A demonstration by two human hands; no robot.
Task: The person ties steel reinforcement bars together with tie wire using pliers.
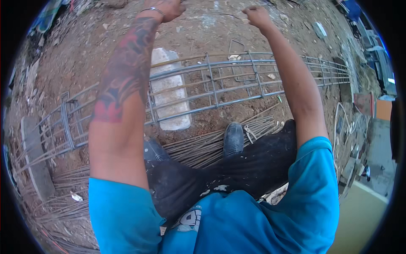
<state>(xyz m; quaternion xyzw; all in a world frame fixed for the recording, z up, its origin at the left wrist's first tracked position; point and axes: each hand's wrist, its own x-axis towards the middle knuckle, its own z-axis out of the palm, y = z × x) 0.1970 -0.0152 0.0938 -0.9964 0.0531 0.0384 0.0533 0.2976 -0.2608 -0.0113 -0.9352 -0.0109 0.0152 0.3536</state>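
Note:
My left hand (171, 9) is at the top edge, partly cut off, with its fingers curled closed. Across from it, my right hand (257, 17) has thumb and fingers pinched together; anything held in either hand is too small to make out. Both arms reach over a long rebar cage (215, 103) of ribbed bars tied with square stirrups. Neither hand touches the cage. Bunched stirrups (67, 122) hang around its left end. Loose square stirrups (244, 79) lie beneath the middle. Pincers (250, 133) rest beside my right boot (233, 139).
A pale concrete block (175, 120) lies under the cage. A plank (36, 156) sits under its left end, and a block (347, 91) is near its right end. Loose steel rods (194, 150) spread around my boots. Boards and clutter line the right side.

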